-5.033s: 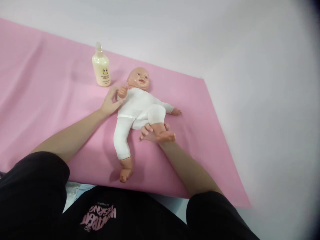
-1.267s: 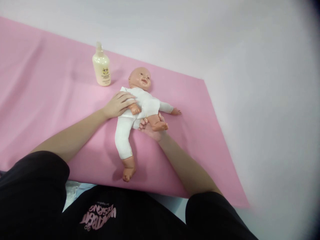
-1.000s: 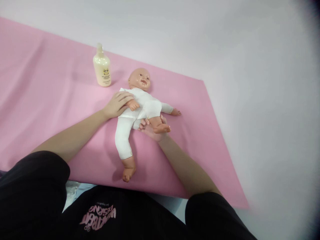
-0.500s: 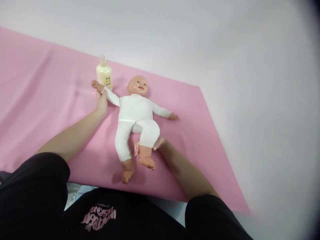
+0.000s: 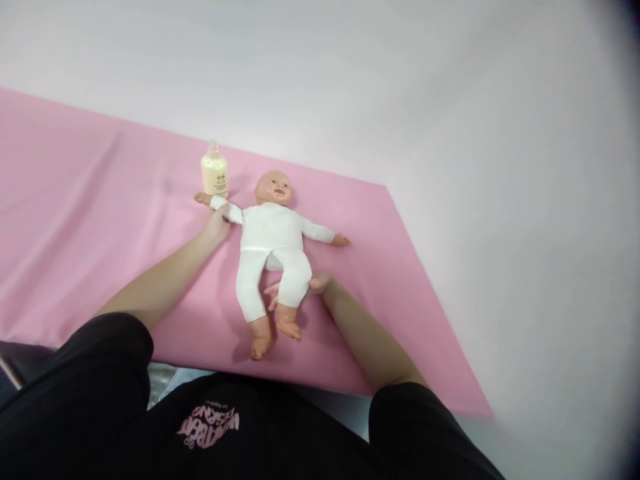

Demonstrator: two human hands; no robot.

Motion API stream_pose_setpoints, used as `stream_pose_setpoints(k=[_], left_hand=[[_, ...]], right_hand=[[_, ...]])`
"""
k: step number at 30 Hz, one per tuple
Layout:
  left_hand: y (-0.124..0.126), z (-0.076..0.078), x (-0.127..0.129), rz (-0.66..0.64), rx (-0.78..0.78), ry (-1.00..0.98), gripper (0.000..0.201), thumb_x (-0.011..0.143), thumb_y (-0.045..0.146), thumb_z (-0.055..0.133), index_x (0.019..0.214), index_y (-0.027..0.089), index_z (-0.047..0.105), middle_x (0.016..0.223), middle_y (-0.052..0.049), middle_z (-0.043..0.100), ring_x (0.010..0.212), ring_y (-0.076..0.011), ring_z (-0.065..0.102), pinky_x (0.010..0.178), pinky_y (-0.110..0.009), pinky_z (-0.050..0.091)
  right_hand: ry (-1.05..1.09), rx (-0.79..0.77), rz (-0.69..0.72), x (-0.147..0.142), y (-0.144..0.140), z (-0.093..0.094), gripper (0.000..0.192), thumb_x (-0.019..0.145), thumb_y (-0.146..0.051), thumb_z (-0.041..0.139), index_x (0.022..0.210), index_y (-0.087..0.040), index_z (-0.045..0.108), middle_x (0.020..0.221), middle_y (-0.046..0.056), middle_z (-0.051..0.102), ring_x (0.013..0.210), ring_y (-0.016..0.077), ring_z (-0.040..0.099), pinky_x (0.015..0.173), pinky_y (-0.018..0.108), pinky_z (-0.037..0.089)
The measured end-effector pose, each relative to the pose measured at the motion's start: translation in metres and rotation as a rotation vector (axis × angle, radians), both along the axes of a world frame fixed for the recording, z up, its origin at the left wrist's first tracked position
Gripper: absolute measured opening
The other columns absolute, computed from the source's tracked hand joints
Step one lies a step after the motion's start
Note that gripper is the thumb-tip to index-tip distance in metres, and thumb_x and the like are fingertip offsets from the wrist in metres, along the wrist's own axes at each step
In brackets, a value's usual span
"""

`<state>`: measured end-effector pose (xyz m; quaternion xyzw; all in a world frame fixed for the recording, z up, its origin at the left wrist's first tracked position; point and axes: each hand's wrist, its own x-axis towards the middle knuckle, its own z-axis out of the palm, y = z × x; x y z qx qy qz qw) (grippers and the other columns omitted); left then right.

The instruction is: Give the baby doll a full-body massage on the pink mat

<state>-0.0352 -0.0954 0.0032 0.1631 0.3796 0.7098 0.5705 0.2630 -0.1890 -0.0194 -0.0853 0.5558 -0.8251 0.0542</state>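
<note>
A baby doll [image 5: 273, 230] in white, with a bare head, hands and feet, lies face up on a pink-covered table. My left hand [image 5: 217, 225] is closed around the doll's outstretched arm at the left of the picture, below its wrist; part of my fingers is hidden under the arm. Beneath the doll's leg on the right, my right hand [image 5: 319, 283] cradles the knee and calf, with fingertips showing between the two legs and the thumb on the outer side. Just beyond the doll's left-hand arm stands a bottle [image 5: 215, 175] of pale yellow liquid with a clear cap.
The pink sheet [image 5: 90, 220] has folds on the left and ends in a corner at the far right. A pale wall or floor surface [image 5: 475, 167] lies past the table's edges. My body is close against the near edge.
My left hand has slid along the doll's arm from near its hand toward the elbow. The arm and the raised leg look lower. The camera view has shifted slightly.
</note>
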Motion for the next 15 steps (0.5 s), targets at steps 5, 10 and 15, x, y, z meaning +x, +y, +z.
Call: stream_pose_setpoints(k=[5,10,15], left_hand=[[-0.003,0.003,0.003,-0.01,0.01,-0.021,0.046,0.094,0.003,0.061,0.136,0.023,0.059,0.11,-0.003,0.074,0.106,-0.0185,0.073,0.088,-0.026,0.058],[-0.005,0.01,0.001,-0.046,-0.02,-0.004,0.06,0.091,-0.002,0.064,0.143,0.025,0.054,0.103,-0.002,0.074,0.096,-0.0186,0.074,0.088,-0.029,0.059],[-0.001,0.007,-0.001,-0.098,-0.027,-0.033,0.063,0.09,-0.004,0.063,0.145,0.026,0.053,0.105,-0.002,0.074,0.097,-0.0187,0.074,0.091,-0.03,0.06]], right_hand=[[-0.321,0.024,-0.492,0.039,0.009,0.007,0.103,0.069,-0.083,0.076,0.136,-0.007,0.06,0.133,0.029,0.072,0.126,0.037,0.072,0.108,0.05,0.057],[-0.469,-0.066,-0.837,0.069,0.023,0.011,0.062,0.091,-0.057,0.069,0.131,-0.009,0.065,0.113,0.018,0.08,0.119,0.024,0.076,0.105,0.034,0.058],[-0.46,-0.373,-1.412,0.069,0.039,0.013,0.042,0.108,-0.033,0.038,0.13,-0.004,0.061,0.11,0.017,0.08,0.101,0.019,0.081,0.104,0.035,0.061]])
